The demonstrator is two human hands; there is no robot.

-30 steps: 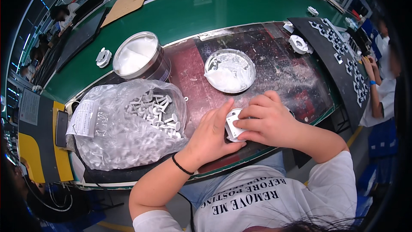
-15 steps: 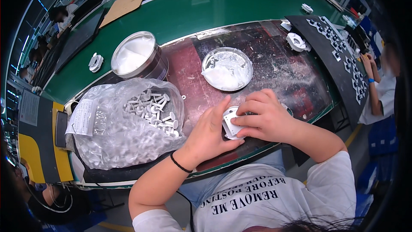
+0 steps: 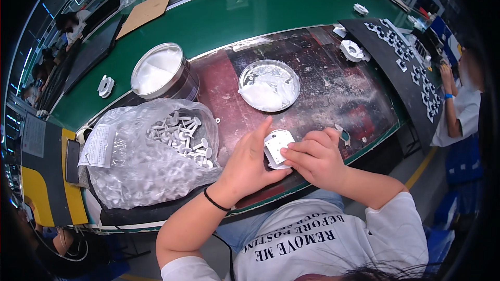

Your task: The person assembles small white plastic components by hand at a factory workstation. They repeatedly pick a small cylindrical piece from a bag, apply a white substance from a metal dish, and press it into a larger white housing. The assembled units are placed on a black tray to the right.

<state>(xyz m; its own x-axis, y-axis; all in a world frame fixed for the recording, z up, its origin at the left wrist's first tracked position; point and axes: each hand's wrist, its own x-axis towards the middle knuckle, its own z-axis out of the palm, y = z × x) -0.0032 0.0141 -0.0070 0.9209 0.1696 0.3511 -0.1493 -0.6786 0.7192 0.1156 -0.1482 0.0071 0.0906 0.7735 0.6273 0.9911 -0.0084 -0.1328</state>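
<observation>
Near the front edge of the worktop, a white plastic housing with a flat face and small holes lies between my hands. My left hand grips it from the left, thumb along the near side and index finger stretched out beyond it. From the right, the bunched fingertips of my right hand press on its flat face. Beyond my hands stands a round metal dish with white paste in it. To the left lies an open clear bag full of white mushroom-shaped plastic pins.
Behind the bag stands a metal can of white paste. White plastic fittings sit at left and right. A dark board carries rows of small parts. A co-worker is at the far right. A phone lies at left.
My right hand's fingers have drawn back toward the near right and bunched together, uncovering more of the housing's face. My left hand keeps its grip. The whole view has shifted slightly.
</observation>
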